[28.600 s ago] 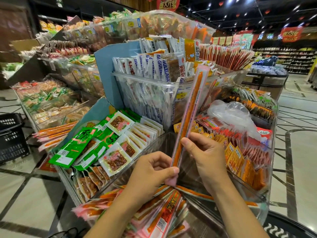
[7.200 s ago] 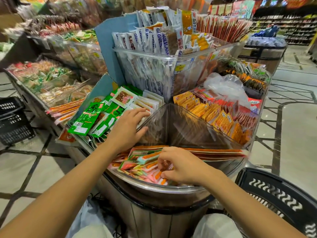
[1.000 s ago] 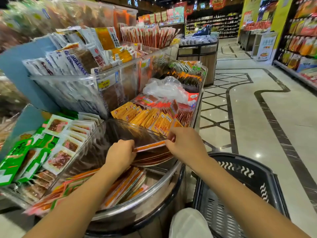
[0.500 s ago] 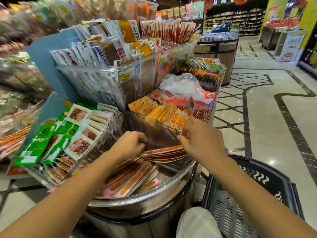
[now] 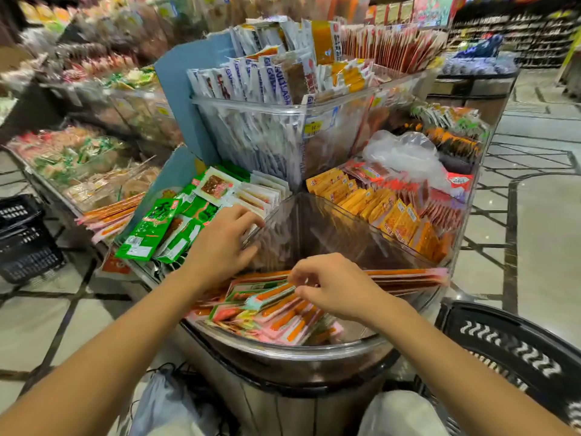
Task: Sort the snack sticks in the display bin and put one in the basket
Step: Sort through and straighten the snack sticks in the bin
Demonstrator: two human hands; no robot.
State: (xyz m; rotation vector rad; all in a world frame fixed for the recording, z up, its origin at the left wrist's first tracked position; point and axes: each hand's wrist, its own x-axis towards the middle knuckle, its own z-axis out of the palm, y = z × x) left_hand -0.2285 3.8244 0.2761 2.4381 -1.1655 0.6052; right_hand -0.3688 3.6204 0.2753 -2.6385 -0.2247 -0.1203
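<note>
Display bin [image 5: 314, 350]: round, metal-rimmed, partitioned.
Snack sticks [image 5: 276, 313]: orange in pink-edged wrappers, heaped in the near compartment; a flatter stack lies along its far right side.
Left hand [image 5: 220, 247]: fingers loosely spread, resting against the clear divider [image 5: 279, 234], holding nothing.
Right hand [image 5: 342, 287]: fingers curled just over the heap; blur hides whether it pinches a stick.
Basket [image 5: 509, 350]: black, lower right, beside the bin.

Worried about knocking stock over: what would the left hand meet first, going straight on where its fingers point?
The left hand would probably meet the clear divider first, at its top edge, then the white packets beside it; depth is unclear.
</note>
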